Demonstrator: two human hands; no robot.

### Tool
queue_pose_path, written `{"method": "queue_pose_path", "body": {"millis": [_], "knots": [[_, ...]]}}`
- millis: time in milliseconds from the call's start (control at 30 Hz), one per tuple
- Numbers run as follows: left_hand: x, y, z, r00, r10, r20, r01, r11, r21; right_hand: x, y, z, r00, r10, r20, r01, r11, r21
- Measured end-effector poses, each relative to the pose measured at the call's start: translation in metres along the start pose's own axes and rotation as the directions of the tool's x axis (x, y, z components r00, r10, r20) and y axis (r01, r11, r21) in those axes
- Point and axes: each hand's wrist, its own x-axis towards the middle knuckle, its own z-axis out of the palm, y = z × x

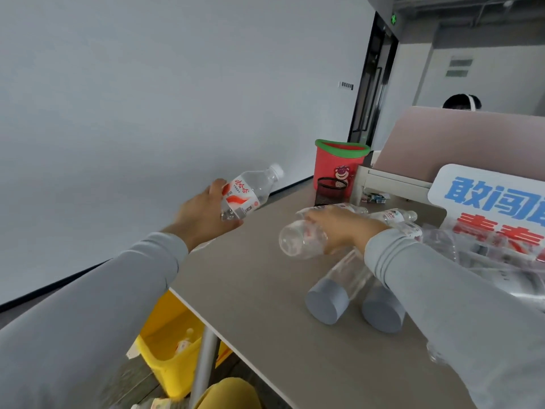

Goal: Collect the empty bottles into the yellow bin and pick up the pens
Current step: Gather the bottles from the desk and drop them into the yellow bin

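— Head view: what is seen of the surface and the room?

— A grey-brown tabletop point(253, 278) is shown tilted, set near a plain pale wall point(132, 98) with a dark skirting line. A dark door point(371, 84) is seen at the far end, and a pink partition point(460, 140) rises at the right. A red bucket with a green rim point(336, 163) and a black mesh pen cup point(329, 191) are placed at the far edge.

— And the hands?

— A capped, red-labelled bottle point(250, 191) is gripped by the left hand point(203, 216), held out past the tabletop's left edge. A clear bottle lying on its side point(298, 239) is clasped by the right hand point(339, 228). More bottles point(392, 216) are lying behind it.

— The yellow bin?

— The yellow bin point(168, 355) is stood on the floor under the tabletop's near-left corner, with a bottle inside.
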Motion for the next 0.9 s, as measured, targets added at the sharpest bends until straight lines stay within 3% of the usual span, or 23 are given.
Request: {"method": "queue_pose_path", "body": {"millis": [133, 333, 533, 667, 900], "knots": [[0.003, -0.034, -0.020, 0.980, -0.174, -0.099, 0.167, 0.983, -0.073, 0.025, -0.024, -0.019, 0.984, -0.020, -0.179, 0.059, 0.974, 0.219], [-0.012, -0.106, -0.037, 0.933, -0.325, -0.157, 0.321, 0.946, -0.051, 0.093, -0.101, 0.005, 0.920, -0.052, -0.388, 0.181, 0.935, 0.304], [-0.032, -0.185, -0.043, 0.874, -0.456, -0.167, 0.466, 0.884, 0.025, 0.163, -0.174, 0.007, 0.820, -0.133, -0.557, 0.246, 0.960, 0.134], [-0.036, -0.216, -0.040, 0.868, -0.455, -0.198, 0.479, 0.872, 0.097, 0.212, -0.198, 0.017, 0.857, -0.110, -0.503, 0.172, 0.982, 0.079], [-0.028, -0.246, -0.022, 0.892, -0.432, -0.132, 0.448, 0.883, 0.138, 0.244, -0.224, 0.058, 0.930, -0.067, -0.361, 0.100, 0.992, 0.072]]}}
